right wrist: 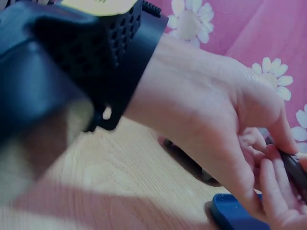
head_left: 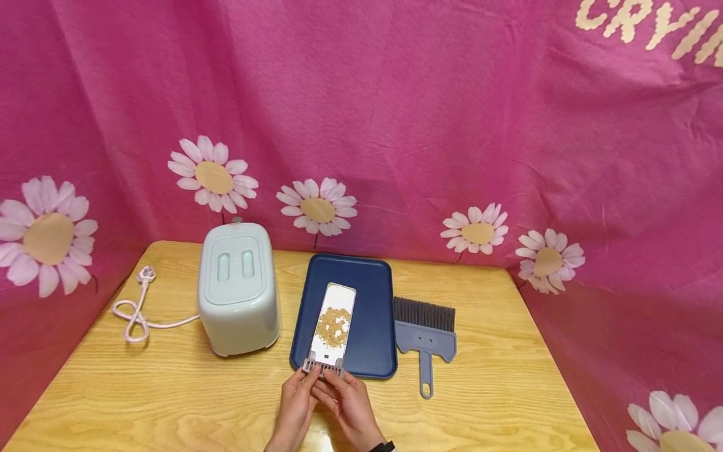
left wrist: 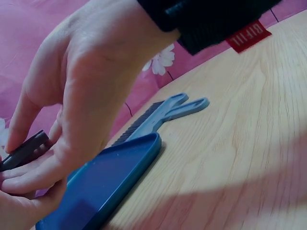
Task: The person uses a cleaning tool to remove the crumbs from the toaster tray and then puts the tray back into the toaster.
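Both hands hold the near end of a long white crumb tray (head_left: 347,301), pinching its grey slotted handle with thumbs on top. My left hand (head_left: 296,402) grips the handle's left part and my right hand (head_left: 353,405) the right part. Tan crumbs (head_left: 333,326) lie scattered on the crumb tray's middle. Beneath it is a dark blue serving tray (head_left: 369,320); whether the two touch cannot be told. In both wrist views, only the dark edge of the handle (left wrist: 24,152) shows between thumb and fingers, and the crumbs are hidden.
A pale mint toaster (head_left: 240,326) stands left of the blue tray, its white cord and plug (head_left: 141,307) lying farther left. To the right lies a grey-blue brush (head_left: 426,339) with dark bristles. A pink flowered curtain (head_left: 384,125) hangs behind the wooden table (head_left: 480,402).
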Available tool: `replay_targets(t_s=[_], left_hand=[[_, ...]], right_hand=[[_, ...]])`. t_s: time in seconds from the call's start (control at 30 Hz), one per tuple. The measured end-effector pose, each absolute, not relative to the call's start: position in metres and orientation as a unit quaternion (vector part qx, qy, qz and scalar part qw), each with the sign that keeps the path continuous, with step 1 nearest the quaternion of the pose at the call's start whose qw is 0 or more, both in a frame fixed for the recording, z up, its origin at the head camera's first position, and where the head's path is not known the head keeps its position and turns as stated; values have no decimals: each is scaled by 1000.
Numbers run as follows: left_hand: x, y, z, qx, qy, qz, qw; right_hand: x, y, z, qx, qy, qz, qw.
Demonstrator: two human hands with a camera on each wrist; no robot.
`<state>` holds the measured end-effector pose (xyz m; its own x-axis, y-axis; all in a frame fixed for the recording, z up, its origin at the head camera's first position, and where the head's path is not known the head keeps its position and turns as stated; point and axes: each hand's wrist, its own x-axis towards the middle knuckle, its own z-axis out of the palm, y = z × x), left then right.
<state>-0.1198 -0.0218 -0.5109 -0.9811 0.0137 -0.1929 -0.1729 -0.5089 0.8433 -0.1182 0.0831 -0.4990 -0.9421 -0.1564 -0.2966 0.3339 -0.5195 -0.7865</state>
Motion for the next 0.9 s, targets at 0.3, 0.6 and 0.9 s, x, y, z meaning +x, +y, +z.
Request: replay_targets(t_s=[0.3, 0.6, 0.9], left_hand=[[-131, -41, -510, -101, 494, 861, 69], [-139, -55, -514, -110, 492, 861, 68], [-140, -58, -518, -103, 491, 861, 89]], right_hand=[[-130, 162, -515, 73, 685, -721, 72], [-149, 241, -542, 171, 953, -200, -151], [-159, 236, -553, 173, 955, -181, -160]])
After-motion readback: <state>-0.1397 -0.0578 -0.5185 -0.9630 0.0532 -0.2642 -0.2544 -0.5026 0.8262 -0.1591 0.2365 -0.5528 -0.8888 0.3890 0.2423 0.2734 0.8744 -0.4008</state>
